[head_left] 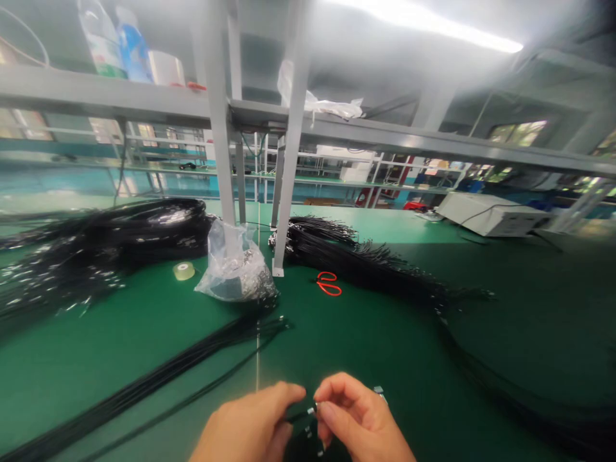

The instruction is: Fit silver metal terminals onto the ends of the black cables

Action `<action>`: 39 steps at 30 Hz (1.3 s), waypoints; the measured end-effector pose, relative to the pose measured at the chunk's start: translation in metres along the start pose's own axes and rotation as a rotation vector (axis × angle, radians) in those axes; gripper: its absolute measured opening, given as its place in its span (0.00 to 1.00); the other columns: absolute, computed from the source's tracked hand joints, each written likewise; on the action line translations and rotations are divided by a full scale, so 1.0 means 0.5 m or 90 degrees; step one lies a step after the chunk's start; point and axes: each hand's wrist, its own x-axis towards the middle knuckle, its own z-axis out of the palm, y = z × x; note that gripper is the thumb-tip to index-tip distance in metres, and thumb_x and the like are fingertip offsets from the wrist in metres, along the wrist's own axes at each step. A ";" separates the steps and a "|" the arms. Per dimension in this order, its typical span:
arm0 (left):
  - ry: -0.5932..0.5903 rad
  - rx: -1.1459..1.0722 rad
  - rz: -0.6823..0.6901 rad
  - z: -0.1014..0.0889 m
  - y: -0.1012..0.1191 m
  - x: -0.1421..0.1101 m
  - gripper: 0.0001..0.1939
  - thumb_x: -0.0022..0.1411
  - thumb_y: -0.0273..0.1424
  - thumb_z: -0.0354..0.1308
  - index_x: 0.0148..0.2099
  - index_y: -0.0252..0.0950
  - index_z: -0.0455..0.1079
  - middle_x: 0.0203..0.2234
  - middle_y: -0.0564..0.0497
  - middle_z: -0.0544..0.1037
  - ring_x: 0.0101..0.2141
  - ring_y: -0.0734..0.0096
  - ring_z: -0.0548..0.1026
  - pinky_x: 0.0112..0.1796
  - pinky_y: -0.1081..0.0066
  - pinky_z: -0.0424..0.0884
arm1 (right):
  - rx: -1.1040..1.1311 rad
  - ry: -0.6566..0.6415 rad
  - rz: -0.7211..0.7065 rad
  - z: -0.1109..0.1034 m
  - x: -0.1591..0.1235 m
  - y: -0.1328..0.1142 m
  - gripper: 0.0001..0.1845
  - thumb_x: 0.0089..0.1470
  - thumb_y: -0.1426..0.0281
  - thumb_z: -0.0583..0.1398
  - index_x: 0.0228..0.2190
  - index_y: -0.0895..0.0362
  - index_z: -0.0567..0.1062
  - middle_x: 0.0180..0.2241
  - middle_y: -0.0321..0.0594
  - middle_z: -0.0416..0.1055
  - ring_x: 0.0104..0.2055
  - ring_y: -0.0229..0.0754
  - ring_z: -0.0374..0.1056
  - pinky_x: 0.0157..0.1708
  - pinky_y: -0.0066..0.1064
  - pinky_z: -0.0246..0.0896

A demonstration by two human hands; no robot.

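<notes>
My left hand (pixel 250 427) and my right hand (pixel 359 420) meet at the bottom middle, low over the green table (pixel 385 346). Both are pinched together around the end of a thin black cable (pixel 301 416) with a small silver metal tip. A second small metal piece (pixel 379 389) shows above my right fingers. A strand of black cables (pixel 158 378) runs from the bottom left towards a clear plastic bag (pixel 235 269) of small metal parts.
Big heaps of black cables lie at the left (pixel 96 244) and centre right (pixel 366 263). A small tape roll (pixel 183 271), red scissors (pixel 329 284), grey frame posts (pixel 283 192), an overhead shelf with bottles (pixel 115 45) and a white machine (pixel 491 215) stand behind.
</notes>
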 end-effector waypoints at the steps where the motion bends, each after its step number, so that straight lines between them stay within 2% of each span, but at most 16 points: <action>1: 0.001 -0.036 -0.010 -0.002 -0.001 -0.001 0.19 0.57 0.25 0.48 0.50 0.44 0.66 0.32 0.54 0.79 0.32 0.69 0.75 0.33 0.77 0.66 | -0.002 -0.006 0.002 0.002 -0.001 -0.002 0.15 0.42 0.61 0.68 0.26 0.59 0.74 0.18 0.32 0.68 0.22 0.34 0.63 0.26 0.26 0.57; 4: -0.030 -0.130 -0.020 -0.010 -0.001 -0.003 0.14 0.58 0.26 0.48 0.47 0.39 0.64 0.27 0.54 0.78 0.29 0.71 0.74 0.31 0.77 0.65 | 0.051 -0.043 0.063 0.008 -0.004 -0.010 0.13 0.43 0.63 0.67 0.26 0.59 0.72 0.18 0.32 0.68 0.21 0.33 0.63 0.24 0.25 0.57; 6: -0.029 -0.139 -0.025 -0.011 -0.001 -0.004 0.11 0.59 0.26 0.46 0.44 0.39 0.63 0.27 0.54 0.78 0.28 0.71 0.73 0.32 0.77 0.65 | 0.056 -0.045 0.092 0.012 -0.005 -0.013 0.12 0.43 0.64 0.66 0.27 0.59 0.72 0.19 0.32 0.68 0.21 0.33 0.63 0.23 0.25 0.56; 9: 0.021 -0.065 -0.040 -0.008 -0.001 -0.006 0.12 0.59 0.26 0.45 0.45 0.40 0.63 0.29 0.54 0.77 0.29 0.70 0.72 0.32 0.76 0.64 | -0.052 0.016 0.038 0.018 -0.002 -0.012 0.11 0.43 0.65 0.66 0.26 0.60 0.74 0.19 0.32 0.68 0.21 0.34 0.63 0.24 0.24 0.57; 11: 0.037 -0.031 -0.026 -0.007 -0.002 -0.007 0.13 0.58 0.25 0.47 0.45 0.41 0.63 0.30 0.54 0.77 0.30 0.69 0.72 0.33 0.75 0.64 | -0.075 0.030 0.011 0.019 0.000 -0.011 0.11 0.42 0.65 0.67 0.26 0.60 0.74 0.18 0.32 0.67 0.22 0.34 0.64 0.25 0.25 0.57; 15: 0.002 -0.127 0.006 -0.009 -0.005 -0.010 0.11 0.57 0.25 0.49 0.43 0.39 0.64 0.30 0.54 0.79 0.30 0.70 0.73 0.33 0.76 0.64 | 0.004 -0.012 0.069 0.020 -0.002 -0.009 0.11 0.43 0.65 0.66 0.25 0.59 0.73 0.18 0.32 0.67 0.21 0.34 0.62 0.24 0.26 0.58; 18: 0.011 -0.201 -0.015 -0.007 -0.004 -0.006 0.08 0.58 0.24 0.47 0.40 0.38 0.63 0.28 0.54 0.79 0.28 0.73 0.71 0.30 0.77 0.62 | -0.139 0.054 -0.004 0.024 -0.006 -0.007 0.10 0.45 0.64 0.64 0.27 0.59 0.75 0.20 0.34 0.69 0.23 0.36 0.64 0.26 0.27 0.58; 20: 0.001 -0.246 -0.028 -0.004 -0.002 -0.001 0.08 0.57 0.24 0.46 0.39 0.37 0.62 0.27 0.54 0.79 0.25 0.75 0.69 0.26 0.78 0.61 | -0.177 0.039 -0.024 0.029 -0.007 -0.003 0.11 0.46 0.64 0.64 0.28 0.59 0.75 0.21 0.35 0.70 0.25 0.36 0.65 0.27 0.27 0.59; 24: -0.048 -0.253 -0.038 0.000 0.003 0.006 0.12 0.54 0.22 0.49 0.42 0.35 0.63 0.27 0.53 0.79 0.23 0.75 0.68 0.25 0.78 0.60 | -0.056 -0.084 0.070 0.040 0.000 0.010 0.16 0.39 0.61 0.68 0.24 0.60 0.72 0.18 0.35 0.70 0.20 0.34 0.64 0.23 0.26 0.58; 26: -0.033 -0.226 -0.045 -0.001 0.002 0.004 0.15 0.53 0.21 0.50 0.44 0.34 0.63 0.25 0.55 0.77 0.25 0.74 0.69 0.27 0.77 0.60 | -0.004 -0.079 0.076 0.042 0.003 0.017 0.19 0.37 0.59 0.69 0.26 0.60 0.71 0.17 0.34 0.70 0.19 0.33 0.63 0.22 0.25 0.57; 29: 0.003 -0.233 -0.047 -0.006 -0.003 0.001 0.18 0.53 0.22 0.51 0.48 0.35 0.63 0.25 0.56 0.76 0.27 0.74 0.70 0.29 0.77 0.61 | 0.046 -0.027 0.066 0.039 0.006 0.018 0.22 0.40 0.58 0.68 0.32 0.59 0.70 0.20 0.33 0.71 0.20 0.34 0.65 0.22 0.26 0.59; 33: -0.039 -0.256 -0.044 -0.012 -0.004 0.012 0.11 0.57 0.27 0.51 0.43 0.36 0.68 0.28 0.55 0.77 0.27 0.74 0.71 0.27 0.79 0.62 | -0.088 0.019 0.031 0.036 -0.001 0.006 0.20 0.45 0.55 0.65 0.26 0.59 0.70 0.20 0.33 0.68 0.20 0.33 0.63 0.22 0.25 0.57; 37: -0.074 -0.165 -0.014 -0.020 -0.001 0.035 0.08 0.58 0.33 0.55 0.36 0.37 0.74 0.26 0.56 0.77 0.26 0.75 0.71 0.24 0.80 0.61 | -0.234 0.058 -0.015 0.041 -0.015 -0.003 0.19 0.50 0.53 0.59 0.25 0.57 0.70 0.20 0.33 0.66 0.21 0.34 0.62 0.23 0.25 0.56; 39: -0.065 -0.105 -0.034 -0.034 -0.004 0.031 0.07 0.56 0.34 0.58 0.35 0.39 0.75 0.26 0.57 0.78 0.27 0.74 0.72 0.26 0.79 0.62 | -0.285 0.077 -0.024 0.040 -0.018 -0.003 0.18 0.51 0.53 0.58 0.25 0.56 0.70 0.20 0.32 0.66 0.21 0.35 0.62 0.23 0.26 0.57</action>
